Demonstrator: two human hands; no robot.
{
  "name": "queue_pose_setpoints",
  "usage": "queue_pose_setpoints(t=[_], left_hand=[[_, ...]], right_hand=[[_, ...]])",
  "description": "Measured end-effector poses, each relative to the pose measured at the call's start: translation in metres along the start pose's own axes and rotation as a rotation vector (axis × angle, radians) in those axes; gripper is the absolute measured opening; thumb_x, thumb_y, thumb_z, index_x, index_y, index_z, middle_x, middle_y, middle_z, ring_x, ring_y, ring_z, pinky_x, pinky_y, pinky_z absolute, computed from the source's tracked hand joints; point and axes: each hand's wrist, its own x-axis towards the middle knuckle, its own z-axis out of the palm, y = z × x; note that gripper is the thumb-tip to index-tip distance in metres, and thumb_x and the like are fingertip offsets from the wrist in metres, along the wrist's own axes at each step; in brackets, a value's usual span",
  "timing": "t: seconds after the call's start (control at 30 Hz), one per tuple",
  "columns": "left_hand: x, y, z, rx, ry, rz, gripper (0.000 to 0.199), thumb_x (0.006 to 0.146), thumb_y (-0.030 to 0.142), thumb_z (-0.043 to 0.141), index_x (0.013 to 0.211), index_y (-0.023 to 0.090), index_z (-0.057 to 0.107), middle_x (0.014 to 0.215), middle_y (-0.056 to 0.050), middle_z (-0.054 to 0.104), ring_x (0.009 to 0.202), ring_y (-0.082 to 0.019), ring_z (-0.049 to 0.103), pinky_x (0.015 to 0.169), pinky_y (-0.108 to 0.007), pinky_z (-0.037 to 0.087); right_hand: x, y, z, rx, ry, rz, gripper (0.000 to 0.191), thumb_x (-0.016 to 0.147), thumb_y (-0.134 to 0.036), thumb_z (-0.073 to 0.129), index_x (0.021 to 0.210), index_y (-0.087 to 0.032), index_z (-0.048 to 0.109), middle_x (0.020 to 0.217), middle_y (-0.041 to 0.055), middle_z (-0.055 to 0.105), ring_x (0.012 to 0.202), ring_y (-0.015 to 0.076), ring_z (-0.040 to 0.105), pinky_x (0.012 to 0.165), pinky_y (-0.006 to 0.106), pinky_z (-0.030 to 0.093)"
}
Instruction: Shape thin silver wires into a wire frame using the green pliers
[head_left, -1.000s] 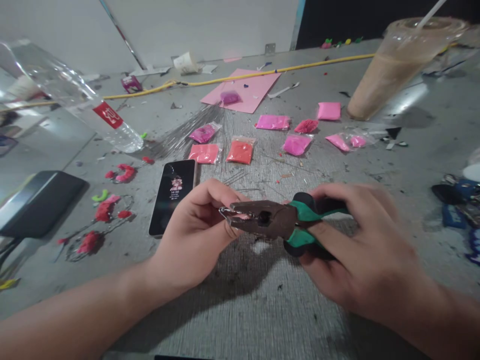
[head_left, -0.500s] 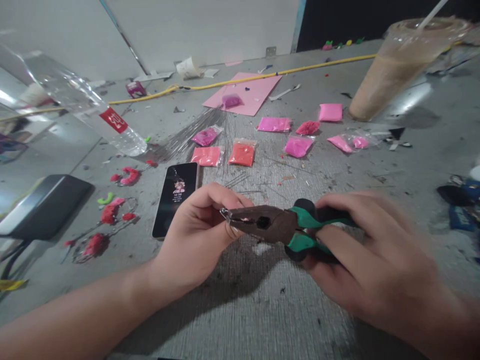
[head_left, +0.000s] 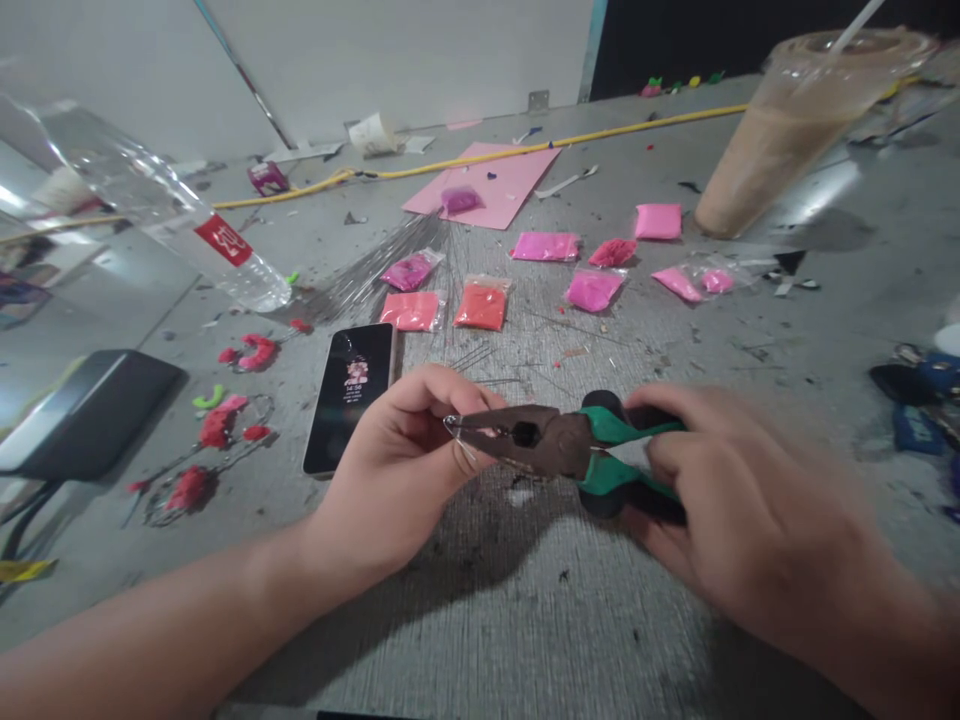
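My right hand (head_left: 750,500), partly blurred, is wrapped round the green and black handles of the pliers (head_left: 555,440). The pliers' dark jaws point left and reach over the fingertips of my left hand (head_left: 412,460). That hand pinches a thin wire (head_left: 454,425), whose bent end shows at the jaw tips; the rest of it is hidden by fingers and jaws. Just left of my left hand a black phone (head_left: 349,400) lies face up. Further left are wire pieces with red clay (head_left: 217,427) on them.
Small bags of pink clay (head_left: 594,289) and red clay (head_left: 481,304) lie beyond my hands, near a bundle of thin wires (head_left: 375,265) and a pink sheet (head_left: 510,180). A clear bottle (head_left: 172,220) is at the left, a drink cup (head_left: 787,140) at the back right. A yellow cable (head_left: 600,138) crosses behind.
The pliers have shifted slightly to the right relative to my left fingers, and their handles look a little more spread. My right hand has turned slightly. My left hand has barely moved.
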Motion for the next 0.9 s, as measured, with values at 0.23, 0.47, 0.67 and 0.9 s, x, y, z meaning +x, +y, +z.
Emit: queue_pose_setpoints(t=[0.23,0.47,0.67,0.9], left_hand=[[0.003,-0.003,0.002,0.005,0.068,-0.044,0.021,0.079,0.014,0.094,0.084,0.02,0.073,0.081,0.002,0.081,0.072,-0.01,0.074,0.068,-0.019,0.059],[0.005,-0.005,0.005,-0.041,0.047,-0.09,0.026,0.076,0.008,0.093,0.082,0.02,0.071,0.08,0.003,0.08,0.074,-0.012,0.077,0.069,-0.02,0.06],[0.004,-0.006,0.003,-0.092,0.023,-0.134,0.026,0.078,0.013,0.094,0.085,0.019,0.069,0.081,0.003,0.08,0.064,-0.007,0.071,0.08,-0.026,0.067],[0.011,-0.007,-0.006,-0.147,0.132,-0.124,0.027,0.078,0.014,0.094,0.088,0.019,0.069,0.085,0.003,0.08,0.076,-0.011,0.077,0.08,-0.027,0.069]], right_hand=[[0.009,0.007,0.008,-0.06,0.02,0.072,0.031,0.097,-0.016,0.055,0.128,-0.015,0.058,0.101,0.0145,0.073,0.083,0.03,0.067,0.068,0.041,0.053],[0.015,0.012,0.004,-0.117,0.04,0.053,0.037,0.086,-0.01,0.058,0.122,-0.016,0.062,0.092,0.0113,0.072,0.075,0.0263,0.063,0.065,0.039,0.046],[0.018,0.019,0.008,-0.097,0.038,0.032,0.038,0.08,-0.009,0.06,0.117,-0.016,0.064,0.093,0.011,0.074,0.079,0.0273,0.066,0.067,0.039,0.048],[0.027,0.019,0.023,0.01,0.063,0.051,0.024,0.088,-0.018,0.057,0.111,-0.016,0.06,0.095,0.0133,0.072,0.081,0.0283,0.065,0.069,0.04,0.05]])
